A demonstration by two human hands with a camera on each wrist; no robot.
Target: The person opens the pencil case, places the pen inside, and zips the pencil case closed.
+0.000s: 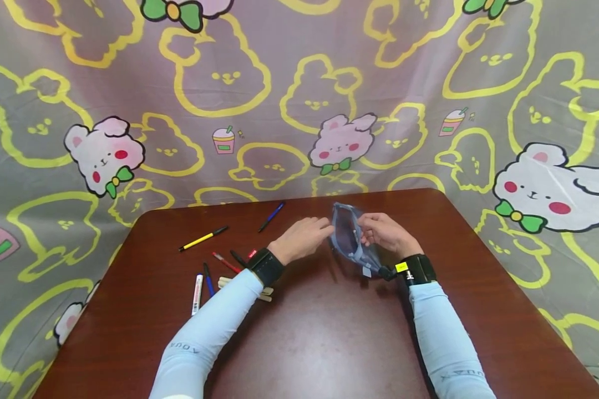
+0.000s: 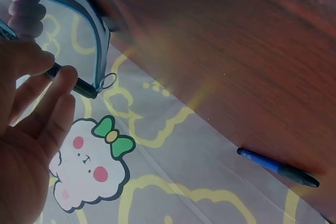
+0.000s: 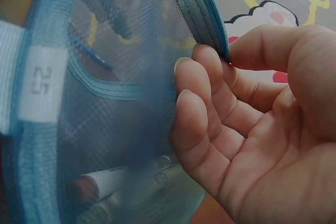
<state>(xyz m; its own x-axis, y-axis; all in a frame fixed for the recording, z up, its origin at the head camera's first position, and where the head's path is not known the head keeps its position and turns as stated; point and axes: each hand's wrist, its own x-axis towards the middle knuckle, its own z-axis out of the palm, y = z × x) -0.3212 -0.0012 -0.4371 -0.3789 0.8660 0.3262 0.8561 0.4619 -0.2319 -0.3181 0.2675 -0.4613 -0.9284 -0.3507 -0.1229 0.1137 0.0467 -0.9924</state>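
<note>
A blue mesh zip pouch (image 1: 346,235) is held above the table with its zipped mouth open. My right hand (image 1: 385,231) pinches the zipper edge between thumb and fingers, other fingertips against the mesh (image 3: 152,124). At the pouch's left side, my left hand (image 1: 303,237) pinches a dark pen-like stick (image 2: 86,88) between thumb and fingers, beside the zipper edge (image 2: 97,40). Part of that stick is hidden by the fingers. Through the mesh shows a white marker with a reddish end (image 3: 102,181); I cannot tell whether it lies inside or behind.
On the brown table (image 1: 329,343) lie a yellow pen (image 1: 203,239), a blue pen (image 1: 272,216), a red pen (image 1: 226,262), another blue pen (image 1: 208,280), a white marker (image 1: 197,293) and pale sticks (image 1: 264,293). A patterned curtain (image 1: 259,111) hangs behind.
</note>
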